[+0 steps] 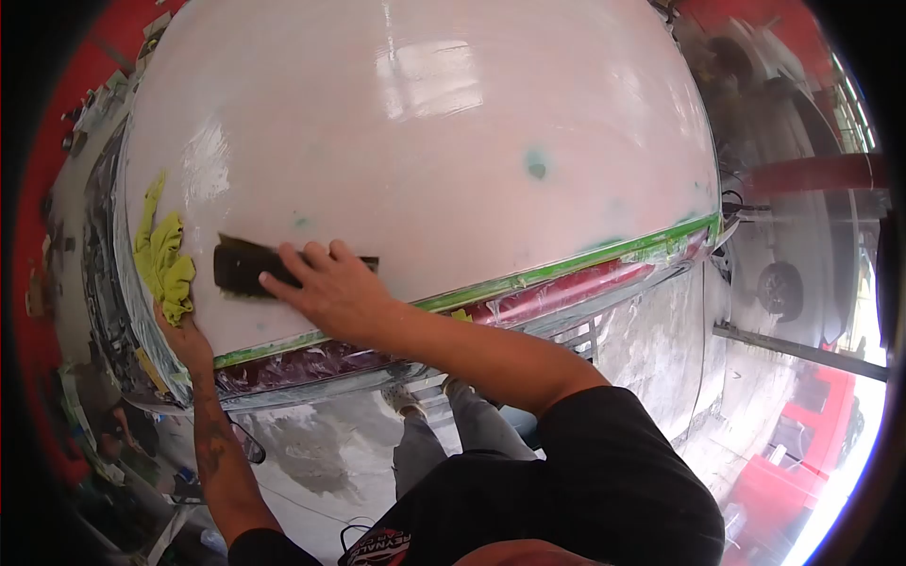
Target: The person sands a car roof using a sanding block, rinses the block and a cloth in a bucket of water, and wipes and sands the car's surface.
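Observation:
A broad, wet, pale pink car panel (425, 170) spreads out before me, with green spots showing through its coat. My right hand (340, 292) lies on a long black sanding block (250, 268), its fingers over the top and the block flat on the panel near the front edge. A thin sheet edge, seemingly sandpaper, sticks out from under it. At the panel's left edge, my left hand (189, 341) has hold of a crumpled yellow-green cloth (168, 264), which drapes over the panel; the fingers are partly hidden beneath it.
Green masking tape (557, 267) runs along the panel's front edge, above a dark red strip (566, 291) under plastic film. Below is a wet concrete floor (321, 453). A red post (821, 173) and a grey metal bar (802, 351) stand off to the right.

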`<control>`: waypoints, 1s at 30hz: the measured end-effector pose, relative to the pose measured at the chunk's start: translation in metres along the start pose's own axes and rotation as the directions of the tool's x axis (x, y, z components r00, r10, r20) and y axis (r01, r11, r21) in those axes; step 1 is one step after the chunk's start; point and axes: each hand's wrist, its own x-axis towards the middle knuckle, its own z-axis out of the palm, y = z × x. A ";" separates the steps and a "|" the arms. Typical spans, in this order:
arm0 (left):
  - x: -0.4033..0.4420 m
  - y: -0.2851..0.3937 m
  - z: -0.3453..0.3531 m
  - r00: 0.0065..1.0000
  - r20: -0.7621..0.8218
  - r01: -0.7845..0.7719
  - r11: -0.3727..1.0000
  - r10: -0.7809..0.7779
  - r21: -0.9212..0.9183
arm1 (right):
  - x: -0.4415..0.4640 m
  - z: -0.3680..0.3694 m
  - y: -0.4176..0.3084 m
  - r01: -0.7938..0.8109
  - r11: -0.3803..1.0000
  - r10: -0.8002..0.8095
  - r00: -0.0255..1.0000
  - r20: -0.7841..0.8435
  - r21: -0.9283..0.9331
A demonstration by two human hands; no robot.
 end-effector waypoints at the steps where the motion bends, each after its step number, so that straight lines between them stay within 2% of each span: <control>1: 0.001 -0.005 0.000 1.000 -0.002 -0.015 1.000 0.015 -0.013 | -0.005 -0.016 0.021 -0.075 0.992 0.076 0.997 0.007 -0.098; 2: 0.001 -0.004 0.000 1.000 0.009 -0.018 1.000 0.018 -0.008 | -0.013 -0.036 0.046 -0.154 0.970 0.158 0.987 0.010 -0.189; 3: 0.001 -0.001 -0.001 1.000 0.014 0.004 1.000 -0.004 -0.017 | -0.024 -0.061 0.076 -0.305 0.916 0.315 0.949 -0.003 -0.261; 5: 0.001 -0.002 -0.001 0.999 0.015 0.031 0.999 -0.031 -0.020 | -0.067 -0.105 0.142 -0.516 0.773 0.466 0.857 -0.221 -0.370; 6: 0.002 -0.005 -0.002 1.000 0.015 0.003 1.000 -0.002 -0.018 | -0.096 -0.123 0.176 -0.604 0.644 0.533 0.794 -0.292 -0.469; 8: 0.002 -0.007 -0.001 1.000 0.009 -0.025 1.000 0.025 -0.012 | -0.164 -0.166 0.234 -0.800 0.361 0.715 0.567 -0.408 -0.479; 10: 0.003 -0.009 0.000 1.000 0.007 -0.025 0.998 0.026 -0.066 | -0.233 -0.206 0.287 -0.903 -0.005 0.850 0.223 -0.478 -0.430; 12: 0.005 -0.004 0.003 1.000 -0.010 0.007 0.999 -0.007 -0.036 | -0.303 -0.227 0.343 -0.921 -0.155 0.851 0.059 -0.521 -0.358; 13: 0.003 0.000 0.005 0.998 -0.034 0.044 0.999 -0.045 -0.007 | -0.291 -0.231 0.339 -0.916 -0.204 0.850 0.009 -0.527 -0.344; 14: 0.003 0.001 0.007 0.999 -0.035 0.017 0.999 -0.015 0.049 | -0.278 -0.227 0.331 -0.905 -0.299 0.831 -0.091 -0.549 -0.302; 15: 0.003 0.004 0.005 0.999 -0.048 0.000 0.993 0.005 0.119 | -0.263 -0.219 0.325 -0.908 -0.292 0.827 -0.083 -0.556 -0.300; 17: 0.001 0.017 0.005 0.993 -0.065 -0.091 0.986 0.101 0.139 | -0.221 -0.189 0.293 -0.922 -0.047 0.836 0.174 -0.521 -0.384; 19: -0.001 0.028 0.004 0.993 -0.073 -0.081 0.986 0.092 0.148 | -0.149 -0.143 0.229 -0.845 0.168 0.784 0.426 -0.452 -0.507; 21: -0.002 0.036 0.002 0.995 -0.072 -0.062 0.987 0.073 0.149 | -0.077 -0.098 0.148 -0.748 0.418 0.695 0.629 -0.349 -0.516; 22: -0.001 0.038 0.003 0.996 -0.064 -0.057 0.989 0.067 0.140 | -0.051 -0.074 0.111 -0.638 0.587 0.576 0.762 -0.296 -0.498; 23: -0.003 0.038 0.002 0.996 -0.068 -0.054 0.989 0.064 0.138 | -0.022 -0.047 0.065 -0.562 0.688 0.539 0.819 -0.195 -0.459; 24: -0.003 0.037 0.002 0.996 -0.072 -0.050 0.989 0.060 0.139 | 0.005 -0.027 0.019 -0.517 0.791 0.543 0.839 -0.014 -0.327; 25: -0.002 0.037 0.003 0.995 -0.074 -0.049 0.989 0.060 0.138 | 0.019 -0.001 -0.016 -0.399 0.895 0.418 0.907 0.059 -0.200; 26: -0.002 0.035 0.003 0.996 -0.069 -0.054 0.989 0.064 0.135 | 0.031 0.029 -0.043 -0.271 0.948 0.270 0.963 -0.029 -0.170; 27: -0.003 0.033 0.003 0.995 -0.072 -0.054 0.987 0.066 0.150 | 0.043 0.044 -0.062 -0.188 0.980 0.185 0.982 -0.044 -0.070; 30: 0.000 0.026 0.002 0.992 -0.084 -0.076 0.986 0.090 0.151 | 0.050 0.042 -0.048 -0.080 0.994 0.078 0.997 -0.020 -0.079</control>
